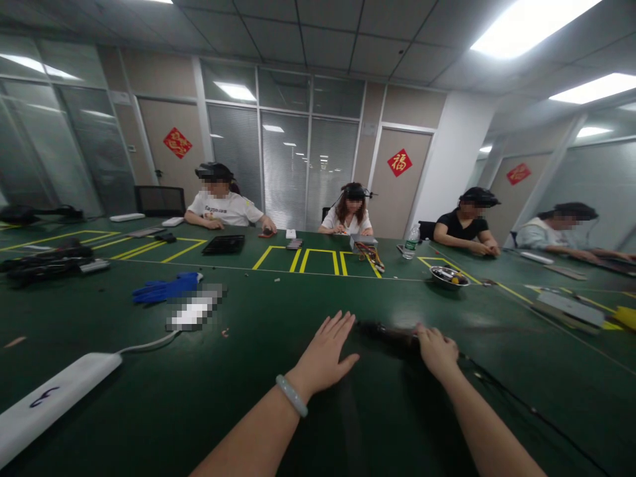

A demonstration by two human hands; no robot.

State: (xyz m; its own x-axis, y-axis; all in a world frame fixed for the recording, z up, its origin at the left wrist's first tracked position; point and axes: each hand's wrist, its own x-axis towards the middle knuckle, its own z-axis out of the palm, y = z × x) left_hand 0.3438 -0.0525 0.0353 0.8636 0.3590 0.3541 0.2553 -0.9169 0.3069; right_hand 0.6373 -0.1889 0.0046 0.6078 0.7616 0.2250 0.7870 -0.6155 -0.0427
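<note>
My left hand, with a pale bangle on its wrist, is stretched out with the fingers extended over the green tabletop. Nothing is in it. To its right, my right hand has its fingers curled around the near end of a long, dark object. That object is blurred, so its kind is unclear; its far end points toward my left fingertips. A thin black cable runs from beside my right hand toward the lower right.
At left lie a white power strip and blue gloves. Across the table are a black tray, a metal box with coloured wires, a water bottle and a metal bowl. Several people sit along the far side.
</note>
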